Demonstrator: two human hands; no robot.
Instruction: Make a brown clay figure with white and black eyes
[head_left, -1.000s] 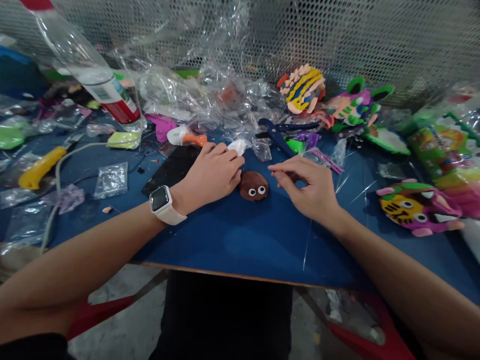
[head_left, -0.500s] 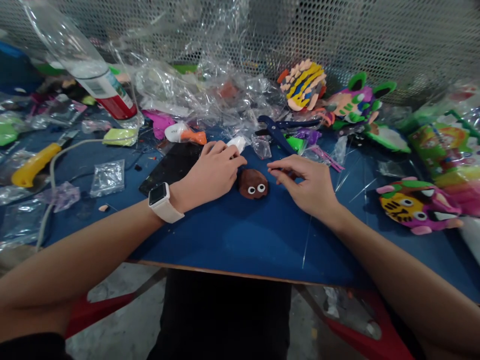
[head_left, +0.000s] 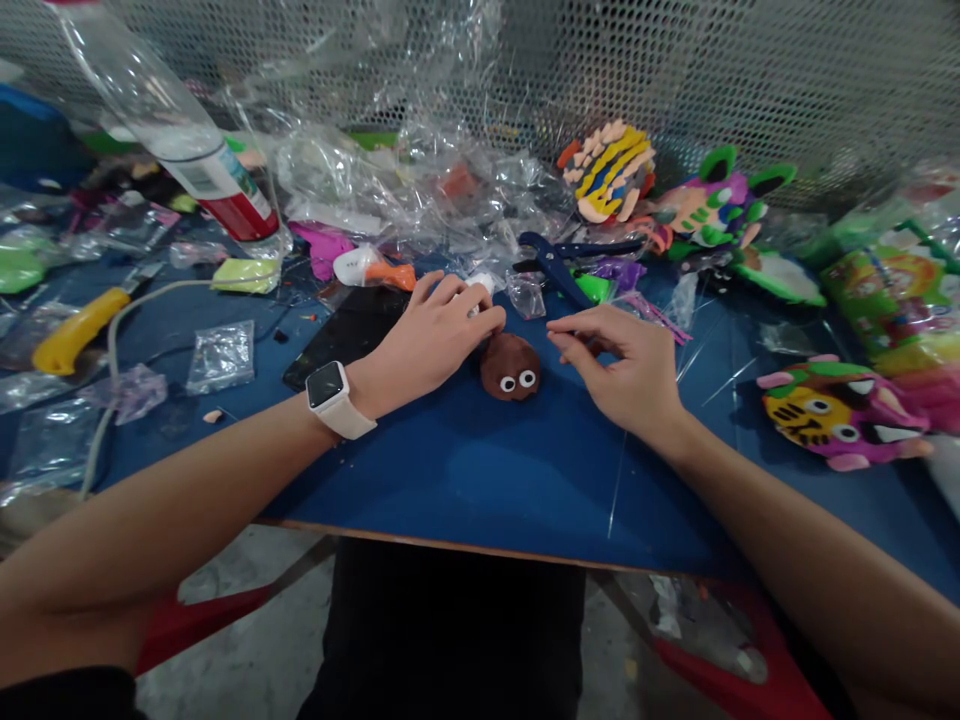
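Dim, even light, glare on crumpled plastic wrap (head_left: 390, 190), edges bowed by wide-angle distortion.

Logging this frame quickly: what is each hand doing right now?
Left hand: curled loosely over a white piece, beside the brown clay lump; a firm grip cannot be told.
Right hand: fingertips pinched together, anything between them too small to tell.

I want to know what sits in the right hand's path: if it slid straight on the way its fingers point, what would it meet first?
Probably the left hand; the right hand points left, passing just behind the brown clay face.
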